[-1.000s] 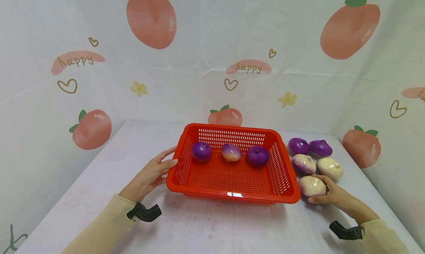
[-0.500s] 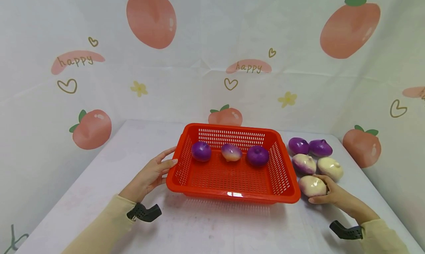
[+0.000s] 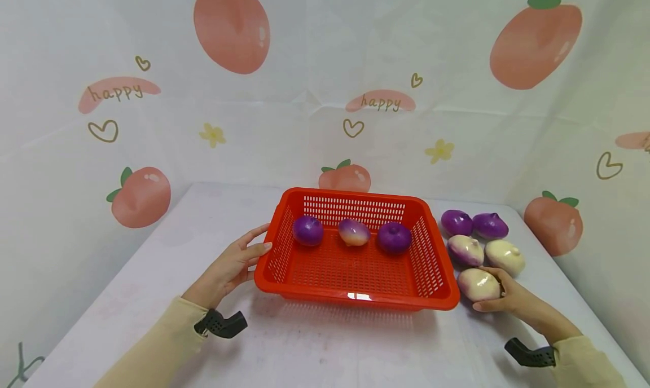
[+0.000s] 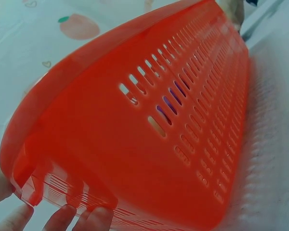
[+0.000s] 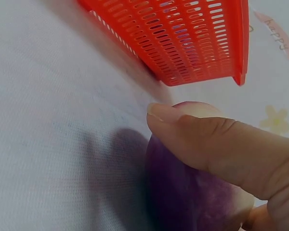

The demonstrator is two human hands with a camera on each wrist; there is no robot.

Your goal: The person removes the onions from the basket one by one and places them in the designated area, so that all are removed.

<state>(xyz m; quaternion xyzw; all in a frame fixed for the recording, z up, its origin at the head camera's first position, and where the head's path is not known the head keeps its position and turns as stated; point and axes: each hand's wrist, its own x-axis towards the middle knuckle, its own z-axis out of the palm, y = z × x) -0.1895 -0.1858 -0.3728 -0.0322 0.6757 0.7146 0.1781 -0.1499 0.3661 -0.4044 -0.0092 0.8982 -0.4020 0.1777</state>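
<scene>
The right hand (image 3: 513,298) pinched a glossy cream-and-purple onion (image 3: 478,285), which probably needed firm thumb pressure; the left hand (image 3: 231,268) pinched the red plastic basket (image 3: 325,296), best kept steady.

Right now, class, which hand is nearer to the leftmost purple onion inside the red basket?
Left. The left hand grips the red basket by the end nearest the leftmost purple onion; the right hand is beyond the opposite end, holding a cream-and-purple onion.

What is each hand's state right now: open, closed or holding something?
Left hand: holding the basket by its side.
Right hand: holding an onion.
</scene>
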